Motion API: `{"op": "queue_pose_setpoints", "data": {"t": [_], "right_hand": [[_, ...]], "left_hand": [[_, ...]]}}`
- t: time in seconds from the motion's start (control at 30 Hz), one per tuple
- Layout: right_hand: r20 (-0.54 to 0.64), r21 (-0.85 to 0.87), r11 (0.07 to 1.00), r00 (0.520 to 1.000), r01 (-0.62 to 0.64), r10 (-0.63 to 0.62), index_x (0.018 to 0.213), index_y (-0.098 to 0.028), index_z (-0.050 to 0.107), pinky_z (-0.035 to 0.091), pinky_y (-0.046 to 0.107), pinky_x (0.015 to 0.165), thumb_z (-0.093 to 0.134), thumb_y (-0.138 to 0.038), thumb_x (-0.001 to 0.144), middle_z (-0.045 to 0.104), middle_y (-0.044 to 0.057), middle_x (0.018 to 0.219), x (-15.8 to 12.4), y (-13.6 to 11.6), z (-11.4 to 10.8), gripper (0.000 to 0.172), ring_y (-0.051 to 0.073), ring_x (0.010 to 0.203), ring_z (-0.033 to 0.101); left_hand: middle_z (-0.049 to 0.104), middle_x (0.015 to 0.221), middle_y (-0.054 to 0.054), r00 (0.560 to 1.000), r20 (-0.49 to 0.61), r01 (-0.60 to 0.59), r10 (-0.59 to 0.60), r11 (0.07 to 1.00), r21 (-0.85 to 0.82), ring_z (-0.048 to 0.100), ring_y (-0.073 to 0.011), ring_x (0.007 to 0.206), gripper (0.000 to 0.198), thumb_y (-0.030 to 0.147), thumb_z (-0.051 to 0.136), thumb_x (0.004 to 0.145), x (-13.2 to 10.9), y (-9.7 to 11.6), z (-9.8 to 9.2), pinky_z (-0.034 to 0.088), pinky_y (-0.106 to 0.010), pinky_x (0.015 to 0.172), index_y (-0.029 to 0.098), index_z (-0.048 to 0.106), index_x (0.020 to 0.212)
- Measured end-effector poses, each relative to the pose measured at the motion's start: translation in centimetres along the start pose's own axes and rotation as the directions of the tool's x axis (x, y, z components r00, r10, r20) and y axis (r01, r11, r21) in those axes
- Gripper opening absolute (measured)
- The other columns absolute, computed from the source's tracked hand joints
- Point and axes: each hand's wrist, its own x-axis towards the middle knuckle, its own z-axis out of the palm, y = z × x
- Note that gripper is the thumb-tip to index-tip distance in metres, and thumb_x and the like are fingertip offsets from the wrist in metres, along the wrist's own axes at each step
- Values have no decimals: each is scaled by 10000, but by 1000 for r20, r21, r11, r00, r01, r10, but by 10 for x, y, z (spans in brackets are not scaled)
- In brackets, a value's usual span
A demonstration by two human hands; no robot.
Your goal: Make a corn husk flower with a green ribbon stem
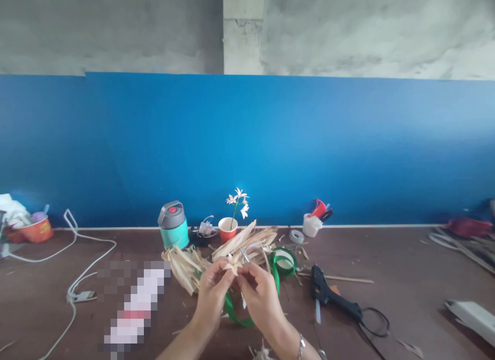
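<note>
Between my two hands, over the table's middle, is a small cream flower (232, 264) with pointed petals. My left hand (214, 288) pinches it from the left with thumb and fingertips. From the right, my right hand (258, 293) closes its thumb and fingers on the same flower. Behind the hands lie dry pale husks (185, 264) in a loose heap. A roll of green ribbon (288, 262) sits just right of them, and a green strip curves below my hands. Farther back, similar flowers on a green stem (240, 197) stand in a red paper cup (228, 230).
A black glue gun (334, 295) with its cord lies at right, near a thin stick (348, 279). Along the back stand a turquoise flask (174, 228), a tape roll (297, 236) and a white cup (311, 226) of tools. White cable (73, 277) loops at left.
</note>
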Motion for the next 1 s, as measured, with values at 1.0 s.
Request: {"op": "queue_pose_setpoints", "data": {"t": [1.0], "right_hand": [[66,-73,997,997,-34,39,758,-125,654,413,246,549,526,-338,817,642,53,644,1,-7,-4,255,152,576,535]], "left_hand": [[541,619,10,992,-65,106,-109,993,-50,470,-113,627,324,392,744,715,-2,9,9,392,-207,615,138,586,591]]}}
